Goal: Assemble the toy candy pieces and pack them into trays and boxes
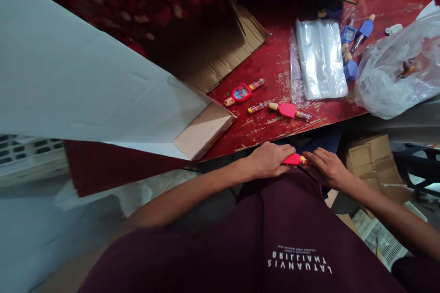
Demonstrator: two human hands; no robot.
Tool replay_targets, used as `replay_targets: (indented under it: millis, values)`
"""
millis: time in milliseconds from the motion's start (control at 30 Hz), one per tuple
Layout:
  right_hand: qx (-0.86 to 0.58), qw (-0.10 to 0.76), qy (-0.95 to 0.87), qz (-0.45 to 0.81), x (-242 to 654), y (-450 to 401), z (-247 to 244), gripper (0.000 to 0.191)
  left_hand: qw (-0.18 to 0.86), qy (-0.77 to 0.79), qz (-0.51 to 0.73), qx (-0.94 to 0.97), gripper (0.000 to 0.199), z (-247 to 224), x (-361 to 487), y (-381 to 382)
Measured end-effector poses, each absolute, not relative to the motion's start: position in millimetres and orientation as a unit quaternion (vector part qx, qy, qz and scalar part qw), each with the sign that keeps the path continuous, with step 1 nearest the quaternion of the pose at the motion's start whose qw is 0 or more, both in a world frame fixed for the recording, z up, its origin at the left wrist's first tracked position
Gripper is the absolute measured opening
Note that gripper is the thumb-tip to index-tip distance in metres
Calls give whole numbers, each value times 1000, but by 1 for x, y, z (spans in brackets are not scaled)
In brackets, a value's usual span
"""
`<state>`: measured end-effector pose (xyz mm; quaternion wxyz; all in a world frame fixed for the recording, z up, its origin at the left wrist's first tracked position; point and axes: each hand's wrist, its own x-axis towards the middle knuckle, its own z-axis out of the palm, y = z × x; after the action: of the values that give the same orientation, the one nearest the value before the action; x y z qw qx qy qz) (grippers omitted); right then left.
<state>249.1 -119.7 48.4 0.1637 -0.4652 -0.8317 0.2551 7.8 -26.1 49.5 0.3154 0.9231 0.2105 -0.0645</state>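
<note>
Close to my body, just off the table's front edge, my left hand is wrapped round a red toy. My right hand pinches the toy's right end, where a small tube with a yellow part shows. On the red table beyond my hands lie a red toy with a round window and a clear tube attached, a loose small tube, and a pinkish-red toy with a tan knob and a tube.
Clear plastic bags are stacked near several blue toys. A filled plastic bag sits at the right edge. Cardboard boxes and a white panel stand at the left. Another carton is below right.
</note>
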Motion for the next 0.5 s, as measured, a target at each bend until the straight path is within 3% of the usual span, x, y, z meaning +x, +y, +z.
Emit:
replay_targets:
  millis: [133, 267, 500]
  values:
    - [-472, 192, -781, 361, 246, -120, 50, 31, 260, 176, -48, 948, 28, 51, 5, -33]
    - [-512, 150, -681, 501, 240, -114, 51, 32, 241, 174, -40, 954, 28, 40, 4, -36]
    - [-594, 182, -729, 287, 230, -82, 0, 50, 219, 347, -46, 911, 49, -31, -11, -13]
